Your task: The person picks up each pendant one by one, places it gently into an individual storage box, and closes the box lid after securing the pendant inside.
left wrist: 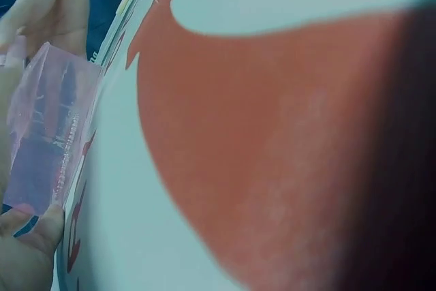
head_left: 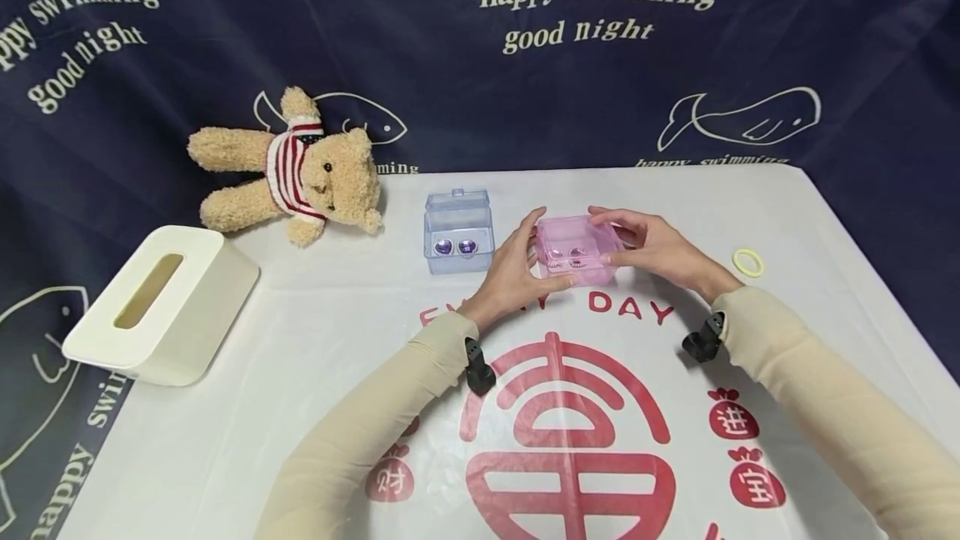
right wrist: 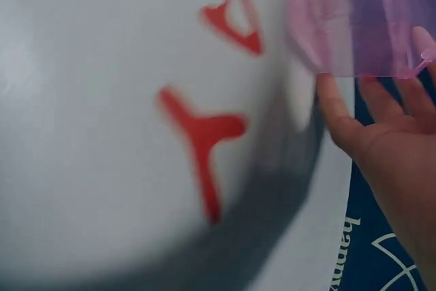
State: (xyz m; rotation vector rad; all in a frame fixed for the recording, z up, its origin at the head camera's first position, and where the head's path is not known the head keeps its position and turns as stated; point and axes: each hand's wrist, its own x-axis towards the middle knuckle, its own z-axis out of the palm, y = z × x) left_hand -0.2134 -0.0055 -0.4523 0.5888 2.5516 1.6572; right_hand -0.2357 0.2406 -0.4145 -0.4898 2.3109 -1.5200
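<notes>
Both hands hold a small see-through pink plastic box (head_left: 564,233) over the white table. My left hand (head_left: 512,277) grips its left side, thumb along the front edge. On the other side my right hand (head_left: 654,250) has its thumb at the right front corner and fingers on the upper right. Two small jewelled pieces (head_left: 577,255) with bead-like edges show inside it. In the right wrist view, fingertips meet the edge of the box (right wrist: 371,39). To the left stands a similar blue box (head_left: 459,264), lid raised, with two purple gems (head_left: 444,247) inside.
A yellow ring (head_left: 747,262) lies on the table (head_left: 360,340) to the right. A teddy bear (head_left: 341,182) in a striped shirt lies at the back left. In front of it stands a cream tissue box (head_left: 198,307). Dark blue printed cloth (head_left: 465,90) hangs behind.
</notes>
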